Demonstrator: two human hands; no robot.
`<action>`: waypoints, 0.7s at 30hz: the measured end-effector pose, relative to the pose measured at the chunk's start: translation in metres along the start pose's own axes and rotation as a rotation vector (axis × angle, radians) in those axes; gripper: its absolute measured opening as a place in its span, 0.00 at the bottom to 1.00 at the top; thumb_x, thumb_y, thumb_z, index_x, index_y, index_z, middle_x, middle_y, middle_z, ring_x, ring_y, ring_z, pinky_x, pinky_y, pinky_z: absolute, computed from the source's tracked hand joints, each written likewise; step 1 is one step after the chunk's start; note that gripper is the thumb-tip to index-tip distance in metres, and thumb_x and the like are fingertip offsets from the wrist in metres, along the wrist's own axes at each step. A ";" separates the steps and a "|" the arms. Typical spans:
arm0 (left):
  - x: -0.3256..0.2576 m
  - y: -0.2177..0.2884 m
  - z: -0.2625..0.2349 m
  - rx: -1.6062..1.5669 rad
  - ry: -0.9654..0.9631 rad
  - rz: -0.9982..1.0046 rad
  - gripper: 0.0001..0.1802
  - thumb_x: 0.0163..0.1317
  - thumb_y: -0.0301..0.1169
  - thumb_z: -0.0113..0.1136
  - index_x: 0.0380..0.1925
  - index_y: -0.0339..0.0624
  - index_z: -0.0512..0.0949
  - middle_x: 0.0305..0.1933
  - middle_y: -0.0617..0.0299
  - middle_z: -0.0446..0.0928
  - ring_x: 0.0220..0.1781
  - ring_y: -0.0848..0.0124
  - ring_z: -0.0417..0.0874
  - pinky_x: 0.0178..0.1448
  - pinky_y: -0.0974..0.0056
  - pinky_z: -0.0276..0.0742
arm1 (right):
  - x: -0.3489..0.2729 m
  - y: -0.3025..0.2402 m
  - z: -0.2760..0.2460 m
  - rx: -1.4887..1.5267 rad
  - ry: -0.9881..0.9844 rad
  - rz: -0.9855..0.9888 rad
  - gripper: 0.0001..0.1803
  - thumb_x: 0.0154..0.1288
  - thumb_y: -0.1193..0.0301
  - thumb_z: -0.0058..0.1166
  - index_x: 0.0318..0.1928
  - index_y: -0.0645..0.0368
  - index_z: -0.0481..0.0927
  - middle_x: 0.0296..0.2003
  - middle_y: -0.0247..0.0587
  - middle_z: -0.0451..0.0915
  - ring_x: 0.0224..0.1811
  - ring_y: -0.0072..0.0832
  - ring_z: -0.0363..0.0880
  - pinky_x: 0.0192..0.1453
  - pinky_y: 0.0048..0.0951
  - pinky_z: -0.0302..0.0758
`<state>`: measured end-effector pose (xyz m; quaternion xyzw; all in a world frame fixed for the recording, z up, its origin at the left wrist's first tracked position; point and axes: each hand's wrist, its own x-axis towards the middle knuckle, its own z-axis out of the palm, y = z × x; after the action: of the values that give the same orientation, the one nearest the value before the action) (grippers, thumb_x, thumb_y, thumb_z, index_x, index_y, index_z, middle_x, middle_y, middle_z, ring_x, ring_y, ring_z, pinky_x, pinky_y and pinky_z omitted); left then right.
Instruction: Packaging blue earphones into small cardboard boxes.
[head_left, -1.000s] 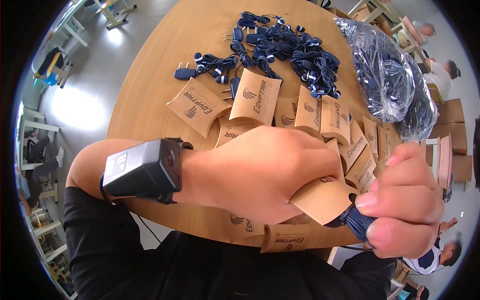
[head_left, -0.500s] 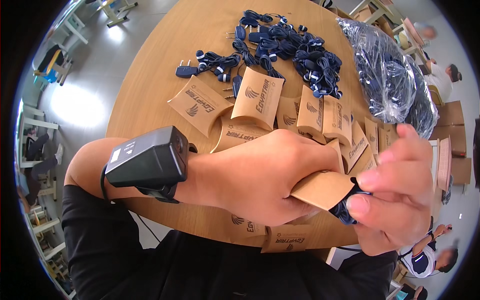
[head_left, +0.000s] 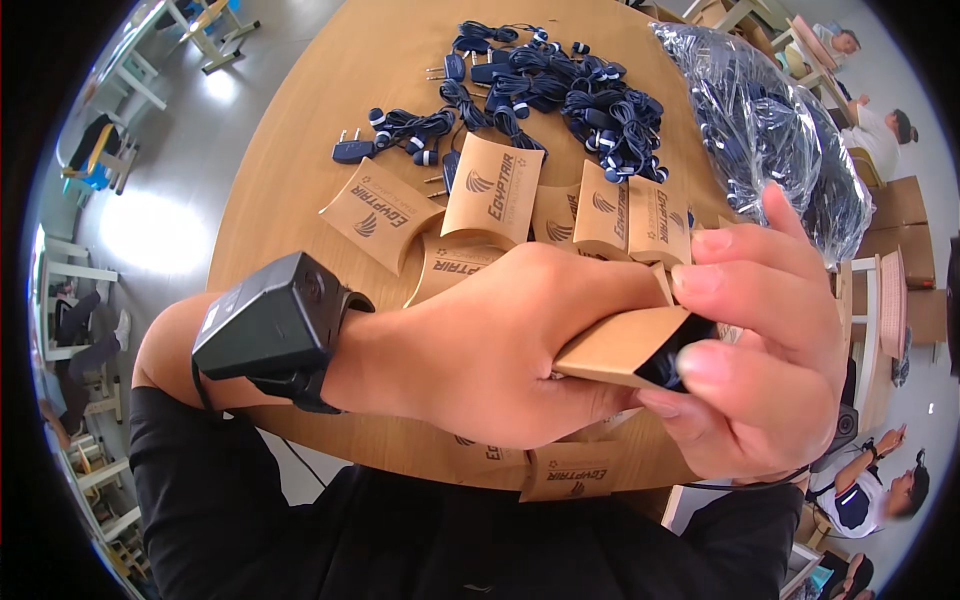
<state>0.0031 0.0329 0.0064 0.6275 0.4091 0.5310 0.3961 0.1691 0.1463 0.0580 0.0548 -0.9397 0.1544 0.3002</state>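
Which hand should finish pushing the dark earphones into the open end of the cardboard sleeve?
Right hand: its fingertips already sit at the open end of the cardboard sleeve, against the dark earphones. The left hand grips the sleeve's body.
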 end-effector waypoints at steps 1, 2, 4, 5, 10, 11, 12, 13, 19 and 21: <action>-0.001 0.003 0.000 -0.004 -0.032 -0.028 0.16 0.51 0.27 0.66 0.40 0.37 0.74 0.32 0.50 0.79 0.36 0.50 0.81 0.38 0.56 0.76 | 0.000 -0.002 -0.002 0.042 -0.010 0.001 0.15 0.57 0.60 0.66 0.40 0.51 0.77 0.46 0.46 0.80 0.49 0.47 0.79 0.66 0.61 0.63; -0.002 0.004 0.000 -0.004 -0.028 -0.051 0.18 0.51 0.26 0.66 0.42 0.37 0.74 0.32 0.50 0.79 0.37 0.50 0.82 0.39 0.56 0.76 | 0.001 -0.002 -0.004 0.037 -0.039 -0.029 0.15 0.57 0.62 0.66 0.41 0.51 0.77 0.46 0.48 0.80 0.49 0.46 0.79 0.66 0.61 0.63; -0.003 0.002 0.002 0.021 0.007 0.003 0.18 0.51 0.26 0.66 0.43 0.37 0.74 0.32 0.50 0.79 0.37 0.50 0.82 0.39 0.56 0.76 | 0.001 -0.002 -0.006 0.027 -0.049 -0.023 0.15 0.56 0.63 0.66 0.41 0.51 0.77 0.46 0.49 0.80 0.49 0.47 0.79 0.66 0.60 0.63; -0.002 0.002 0.003 0.043 0.042 0.059 0.19 0.51 0.25 0.65 0.44 0.37 0.74 0.32 0.50 0.79 0.37 0.51 0.82 0.39 0.57 0.76 | 0.000 -0.002 -0.006 0.017 -0.060 -0.016 0.14 0.56 0.64 0.66 0.41 0.52 0.78 0.46 0.51 0.80 0.49 0.47 0.79 0.67 0.60 0.62; -0.002 -0.003 -0.004 0.165 0.022 0.071 0.21 0.48 0.28 0.71 0.42 0.36 0.76 0.37 0.53 0.79 0.36 0.58 0.82 0.40 0.62 0.77 | 0.003 0.009 0.003 0.136 -0.090 -0.007 0.13 0.55 0.66 0.66 0.38 0.53 0.79 0.48 0.56 0.79 0.50 0.49 0.79 0.66 0.58 0.62; -0.003 -0.001 -0.005 0.172 0.007 0.023 0.20 0.48 0.29 0.72 0.41 0.37 0.76 0.37 0.53 0.79 0.36 0.58 0.83 0.40 0.62 0.77 | 0.003 0.009 0.006 0.156 -0.091 -0.010 0.12 0.54 0.66 0.66 0.37 0.54 0.80 0.48 0.57 0.79 0.50 0.50 0.79 0.66 0.57 0.62; -0.005 0.000 -0.006 0.179 -0.008 -0.027 0.19 0.48 0.30 0.72 0.40 0.37 0.77 0.36 0.53 0.79 0.37 0.58 0.83 0.40 0.62 0.77 | 0.003 0.008 0.006 0.160 -0.090 -0.007 0.12 0.54 0.66 0.66 0.37 0.54 0.80 0.48 0.57 0.79 0.50 0.50 0.79 0.66 0.57 0.62; -0.005 -0.003 -0.006 0.177 -0.011 -0.028 0.19 0.48 0.30 0.72 0.40 0.37 0.77 0.36 0.53 0.79 0.37 0.58 0.83 0.40 0.62 0.77 | 0.005 0.006 0.004 0.148 -0.121 0.001 0.12 0.54 0.66 0.66 0.37 0.55 0.80 0.49 0.58 0.79 0.51 0.50 0.78 0.66 0.57 0.62; -0.002 -0.011 -0.008 0.270 0.065 0.062 0.26 0.56 0.39 0.71 0.48 0.35 0.72 0.41 0.56 0.80 0.37 0.64 0.84 0.39 0.65 0.78 | -0.001 0.009 0.000 0.009 -0.036 -0.034 0.15 0.58 0.64 0.63 0.41 0.61 0.78 0.50 0.59 0.76 0.53 0.50 0.76 0.66 0.53 0.63; 0.002 -0.005 -0.016 0.250 0.155 0.097 0.28 0.61 0.42 0.67 0.52 0.33 0.69 0.44 0.58 0.80 0.38 0.70 0.83 0.39 0.66 0.78 | -0.012 -0.008 -0.009 0.044 0.063 0.076 0.16 0.61 0.67 0.57 0.48 0.60 0.75 0.45 0.56 0.77 0.50 0.47 0.76 0.65 0.51 0.65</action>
<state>-0.0131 0.0379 0.0043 0.6480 0.4707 0.5413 0.2559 0.1859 0.1415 0.0599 0.0207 -0.9276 0.1881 0.3220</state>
